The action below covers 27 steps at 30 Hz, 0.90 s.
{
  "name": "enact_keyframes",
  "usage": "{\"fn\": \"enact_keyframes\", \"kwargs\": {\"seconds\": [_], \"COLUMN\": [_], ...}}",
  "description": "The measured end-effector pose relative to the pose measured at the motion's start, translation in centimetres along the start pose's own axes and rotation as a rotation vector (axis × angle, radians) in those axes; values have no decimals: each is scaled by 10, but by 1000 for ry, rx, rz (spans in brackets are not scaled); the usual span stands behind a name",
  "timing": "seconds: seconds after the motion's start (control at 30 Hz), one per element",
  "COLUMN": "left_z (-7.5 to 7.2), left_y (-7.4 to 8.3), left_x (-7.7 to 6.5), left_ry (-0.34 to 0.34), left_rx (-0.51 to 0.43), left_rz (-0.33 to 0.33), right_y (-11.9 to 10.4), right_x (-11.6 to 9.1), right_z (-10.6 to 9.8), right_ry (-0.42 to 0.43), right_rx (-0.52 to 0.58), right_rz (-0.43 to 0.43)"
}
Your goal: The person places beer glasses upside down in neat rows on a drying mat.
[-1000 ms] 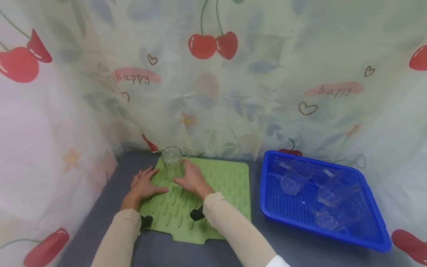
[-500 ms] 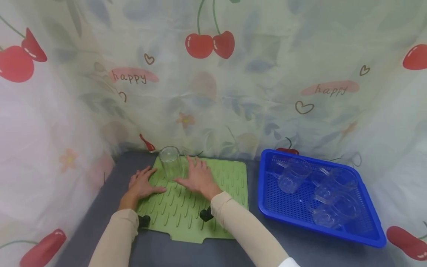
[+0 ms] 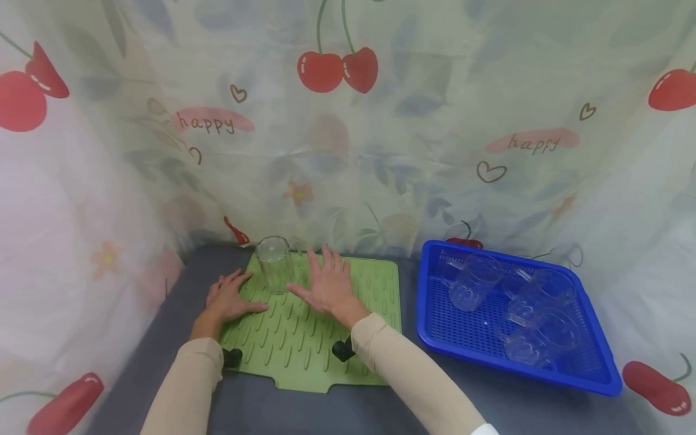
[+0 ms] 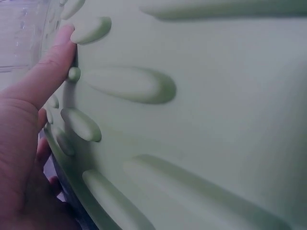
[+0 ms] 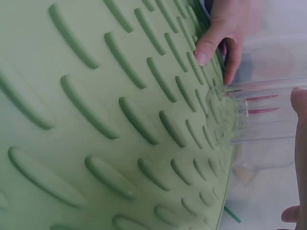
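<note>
Clear glass mug [image 3: 275,266] stands on end at the far left corner of the green ribbed mat [image 3: 304,338], long axis vertical; can't tell from here whether mouth or base is up. It sits between the two hands, slightly to the far side. Right hand [image 3: 328,287] is nearer, just right of it: fingers fanned and straight, gripping nothing, thumb toward the glass near its lower end; can't confirm contact. Left hand [image 3: 228,298] rests at the mat's left edge, fingers loosely spread, thumb on the mat, nothing held. Faint handle on the mug's right, same side as the right hand. Constraints: left hand takes up the left side, patterned curtain [image 3: 370,133] hangs close behind. Blue basket [image 3: 516,367] sits right of the mat on the dark tabletop [image 3: 250,405], with more glass mugs [image 3: 475,284] lying tilted inside, well apart from both hands.
</note>
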<state>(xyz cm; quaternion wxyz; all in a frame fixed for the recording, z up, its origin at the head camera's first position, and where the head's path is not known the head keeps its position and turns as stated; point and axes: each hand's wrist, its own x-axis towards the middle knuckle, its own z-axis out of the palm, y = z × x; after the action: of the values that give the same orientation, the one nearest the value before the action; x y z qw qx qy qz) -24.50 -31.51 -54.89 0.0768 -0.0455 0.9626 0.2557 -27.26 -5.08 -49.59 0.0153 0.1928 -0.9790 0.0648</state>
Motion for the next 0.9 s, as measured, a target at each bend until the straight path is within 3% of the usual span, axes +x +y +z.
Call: {"fn": "enact_keyframes", "kwargs": {"seconds": [0.4,0.9], "left_z": [1,2], "left_y": [-2,-7], "left_x": [-1,3], "left_ry": [1,-5], "left_rx": [-16,-25], "left_rz": [11,24], "right_y": [16,43], "right_x": [-15,-21], "right_z": [-15,-39], "right_ry": [15,42], "right_rx": [-64,-24], "right_rz": [-14,4]}}
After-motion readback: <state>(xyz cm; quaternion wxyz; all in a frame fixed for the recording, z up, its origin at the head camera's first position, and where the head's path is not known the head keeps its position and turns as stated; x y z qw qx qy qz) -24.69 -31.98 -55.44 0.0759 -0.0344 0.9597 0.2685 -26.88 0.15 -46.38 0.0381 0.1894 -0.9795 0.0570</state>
